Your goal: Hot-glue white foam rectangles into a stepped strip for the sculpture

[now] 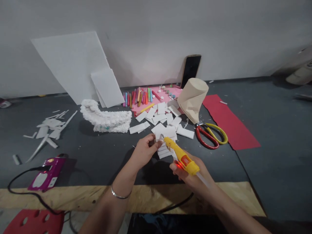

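Observation:
My left hand (143,150) pinches a small white foam piece (158,136) above the dark floor. My right hand (188,175) grips a yellow glue gun (180,156), whose nozzle touches that foam piece. Just beyond the hands lies a small stack of white foam strips (163,152). More white foam rectangles (168,123) are scattered behind them.
A curved white foam model (104,117) sits to the left, near foam boards (73,65) leaning on the wall. Coloured markers (137,97), a pink sheet (167,94), a paper roll (193,97), a phone (190,69), scissors (211,135), red paper (229,122), foam scraps (50,128), a magenta power strip (46,174).

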Tool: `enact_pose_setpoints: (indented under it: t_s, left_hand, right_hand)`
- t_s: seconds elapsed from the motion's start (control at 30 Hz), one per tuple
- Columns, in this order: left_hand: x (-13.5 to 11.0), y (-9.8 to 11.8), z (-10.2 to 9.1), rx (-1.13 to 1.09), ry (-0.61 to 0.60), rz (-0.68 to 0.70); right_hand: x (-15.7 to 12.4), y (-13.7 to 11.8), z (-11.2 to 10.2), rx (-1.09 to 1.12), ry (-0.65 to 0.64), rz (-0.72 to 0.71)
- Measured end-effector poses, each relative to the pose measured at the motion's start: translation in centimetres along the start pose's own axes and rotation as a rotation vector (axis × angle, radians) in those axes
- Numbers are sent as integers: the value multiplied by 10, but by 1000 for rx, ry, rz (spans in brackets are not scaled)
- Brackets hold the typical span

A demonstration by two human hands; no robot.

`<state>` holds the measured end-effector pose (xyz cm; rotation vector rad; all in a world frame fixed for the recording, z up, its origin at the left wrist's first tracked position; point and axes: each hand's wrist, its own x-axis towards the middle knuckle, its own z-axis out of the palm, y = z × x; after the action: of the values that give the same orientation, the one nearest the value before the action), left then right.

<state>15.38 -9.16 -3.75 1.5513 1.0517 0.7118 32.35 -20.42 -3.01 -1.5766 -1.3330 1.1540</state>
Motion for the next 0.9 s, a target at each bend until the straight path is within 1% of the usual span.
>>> enact_pose_setpoints:
  t_s: [0.3,0.43,0.67,0.9]
  left_hand:
    - [-1,1,0,16,11,-8]
    - [0,-1,-1,4,5,-2]
    - [0,-2,-3,15,-10,4]
    - [-1,1,-2,-75,-18,-15]
  right_hand:
    - [-2,9,1,40,39,-11]
    - [-2,11,1,46,41,0]
    - [-3,13,-3,73,84,39]
    - [-3,14,-7,118,162,103]
